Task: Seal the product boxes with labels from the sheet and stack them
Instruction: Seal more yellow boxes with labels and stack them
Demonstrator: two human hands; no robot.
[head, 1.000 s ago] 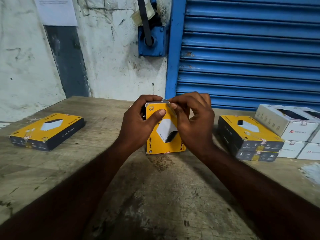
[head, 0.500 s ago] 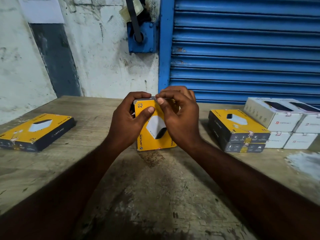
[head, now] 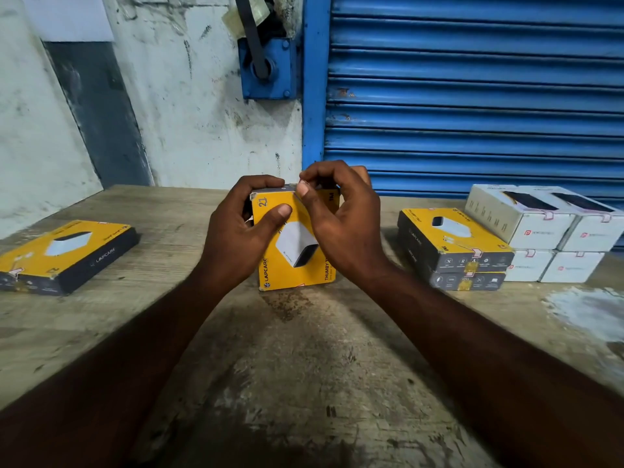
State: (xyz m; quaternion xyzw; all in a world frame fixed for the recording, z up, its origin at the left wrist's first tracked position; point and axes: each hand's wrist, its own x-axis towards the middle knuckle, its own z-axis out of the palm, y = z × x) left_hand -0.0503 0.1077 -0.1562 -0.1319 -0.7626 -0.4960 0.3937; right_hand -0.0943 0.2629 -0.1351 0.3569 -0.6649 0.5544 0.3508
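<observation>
Left hand (head: 236,238) gripping upright yellow box (head: 293,261), thumb on front, right hand (head: 341,228) curled at top edge, seemingly pinching it

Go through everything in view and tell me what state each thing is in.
Upright yellow box: stands on edge on table, held by both hands.
Left hand: grips box's left side.
Right hand: pinches box's top edge.
Left yellow box: lying flat.
Yellow stack: two high, ends labelled.
White boxes: stacked two high.
Shutter: down.
</observation>
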